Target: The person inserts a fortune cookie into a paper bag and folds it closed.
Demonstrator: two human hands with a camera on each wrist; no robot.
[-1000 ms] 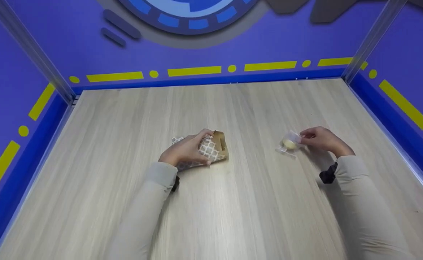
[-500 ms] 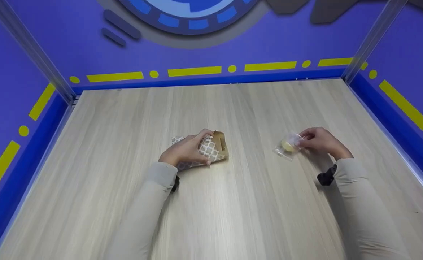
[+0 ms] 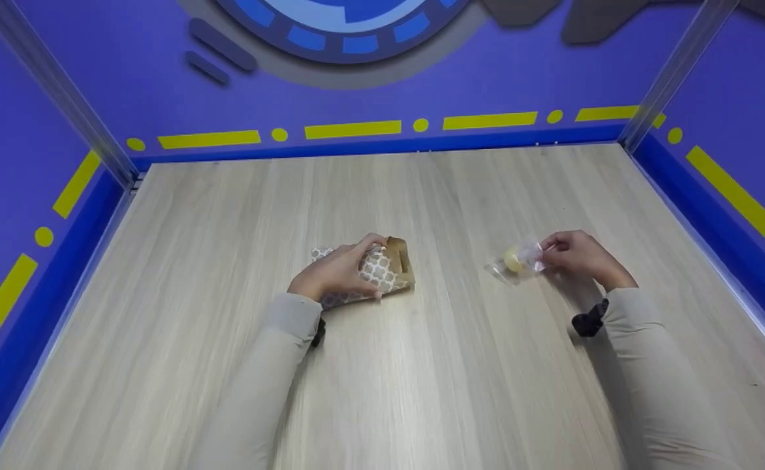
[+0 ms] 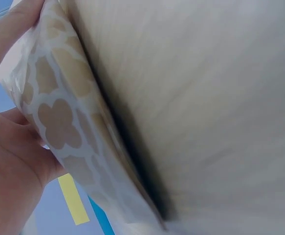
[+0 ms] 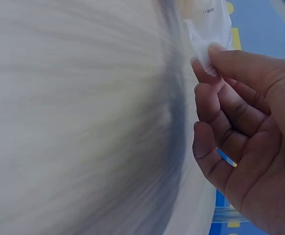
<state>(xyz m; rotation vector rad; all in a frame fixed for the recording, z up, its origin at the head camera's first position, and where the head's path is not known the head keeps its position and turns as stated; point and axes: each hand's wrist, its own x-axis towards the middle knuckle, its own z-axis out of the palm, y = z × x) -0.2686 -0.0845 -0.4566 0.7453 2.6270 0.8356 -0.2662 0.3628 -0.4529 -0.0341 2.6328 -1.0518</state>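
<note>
A paper bag with a white-and-tan quatrefoil pattern lies on its side near the middle of the table, its brown mouth facing right. My left hand grips it from above, thumb along the near side and fingers over the far side. In the left wrist view the patterned paper bag fills the space beside my palm. To the right, my right hand pinches one end of a clear plastic packet holding a pale yellow round piece. The right wrist view shows thumb and forefinger on the packet's crimped corner.
The wood-grain table is bounded by a purple back wall and side walls with yellow dashes. Metal posts stand at both back corners. A black wrist camera sits under my right cuff.
The packet in my right hand has swung left and flattened out, its yellow piece shifting toward the bag. My right hand has moved slightly; my left hand and the bag have stayed put.
</note>
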